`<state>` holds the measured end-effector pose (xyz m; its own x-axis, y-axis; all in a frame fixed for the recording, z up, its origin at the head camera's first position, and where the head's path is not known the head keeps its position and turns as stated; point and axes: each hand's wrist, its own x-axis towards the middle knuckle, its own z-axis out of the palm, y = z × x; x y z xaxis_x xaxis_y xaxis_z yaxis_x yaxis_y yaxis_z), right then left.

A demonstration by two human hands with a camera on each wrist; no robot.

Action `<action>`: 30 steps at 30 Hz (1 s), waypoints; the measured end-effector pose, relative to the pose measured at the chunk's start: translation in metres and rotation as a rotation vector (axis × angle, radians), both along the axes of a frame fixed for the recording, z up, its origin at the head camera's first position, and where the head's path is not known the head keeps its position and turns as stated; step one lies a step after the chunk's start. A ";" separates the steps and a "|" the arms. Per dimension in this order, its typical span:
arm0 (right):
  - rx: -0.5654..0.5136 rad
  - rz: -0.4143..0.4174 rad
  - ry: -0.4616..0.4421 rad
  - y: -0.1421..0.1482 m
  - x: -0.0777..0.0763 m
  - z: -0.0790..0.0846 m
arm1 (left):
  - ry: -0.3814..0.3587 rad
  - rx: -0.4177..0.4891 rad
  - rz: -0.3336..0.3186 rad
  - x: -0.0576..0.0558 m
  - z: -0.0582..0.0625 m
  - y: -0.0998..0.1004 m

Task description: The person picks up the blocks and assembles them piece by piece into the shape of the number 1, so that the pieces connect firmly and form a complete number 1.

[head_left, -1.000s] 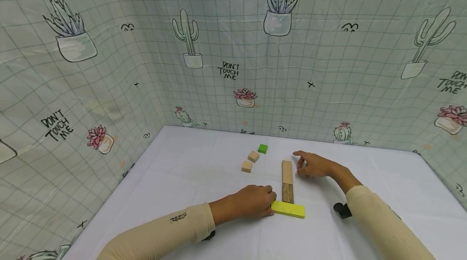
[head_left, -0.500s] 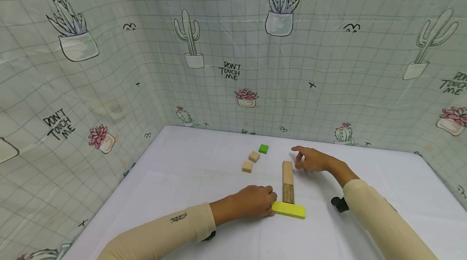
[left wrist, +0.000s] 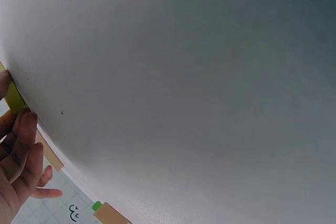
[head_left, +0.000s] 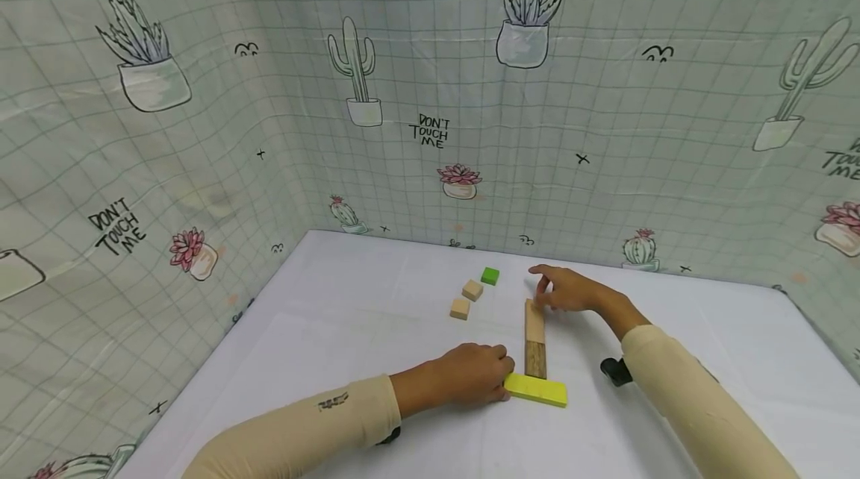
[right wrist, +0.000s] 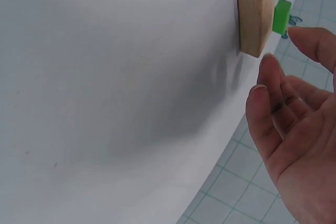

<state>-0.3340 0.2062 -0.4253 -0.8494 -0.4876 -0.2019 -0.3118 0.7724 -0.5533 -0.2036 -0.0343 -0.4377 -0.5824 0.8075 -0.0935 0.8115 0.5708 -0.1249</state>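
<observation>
My left hand pinches the left end of a flat yellow wooden block; the thumb and fingers sit at its two sides in the left wrist view. Behind the yellow block, a dark-grained wooden block and a plain light wooden block lie end to end, pointing away from me. At the far end of the plain block is my right hand, fingers loosely bent with the index finger reaching out. The right wrist view shows a gap between its fingertips and the light block's end.
Two small plain wooden blocks and a small green block lie left of the row, toward the back. The white table ends at a patterned cloth backdrop behind and at the left.
My right hand has moved left and slightly back, from beside the plain light block to its far end. The left hand stays on the yellow block. The head view shifts slightly.
</observation>
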 end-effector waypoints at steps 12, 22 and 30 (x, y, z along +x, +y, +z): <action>0.032 0.006 0.027 -0.017 -0.006 0.006 | 0.021 -0.025 -0.003 0.000 0.001 0.000; 0.060 0.001 0.032 -0.027 -0.011 0.008 | 0.044 -0.029 -0.006 0.001 0.001 0.000; 0.077 -0.005 0.021 -0.035 -0.015 0.007 | 0.008 -0.021 0.015 0.001 0.002 0.002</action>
